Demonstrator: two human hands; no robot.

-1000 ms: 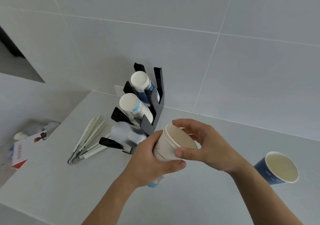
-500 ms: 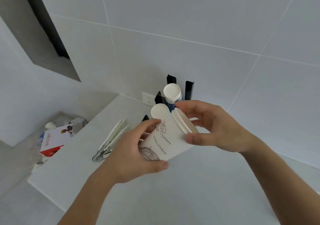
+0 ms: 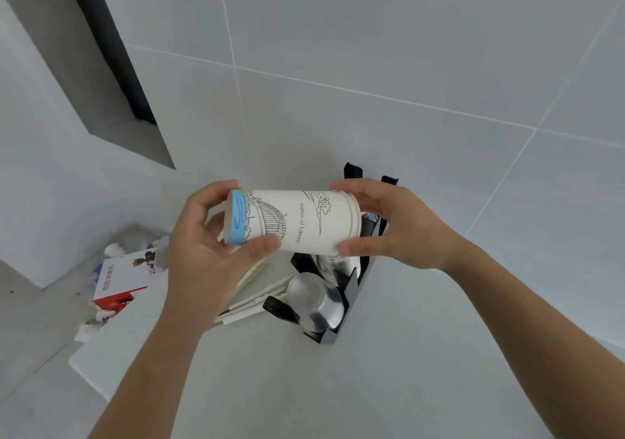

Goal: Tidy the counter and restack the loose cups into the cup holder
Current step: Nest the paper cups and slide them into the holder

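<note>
A stack of white paper cups with black line drawings lies on its side in the air, held by both hands. My left hand grips the base end, where a blue cup bottom sticks out. My right hand grips the rim end. Right behind and below the stack stands the black tiered cup holder on the white counter. A clear plastic cup stack lies in its lowest slot, and another white cup stack shows in the slot above. The upper slots are hidden by the held stack.
Flat white sticks and tongs lie on the counter left of the holder, partly under my left hand. Beyond the counter's left edge, lower down, sits a red-and-white box among white clutter. A tiled wall rises close behind the holder.
The cup stack has turned from tilted to lying sideways and sits higher, in front of the holder's upper slots. The view has dropped, so the holder's lower slots show now.
</note>
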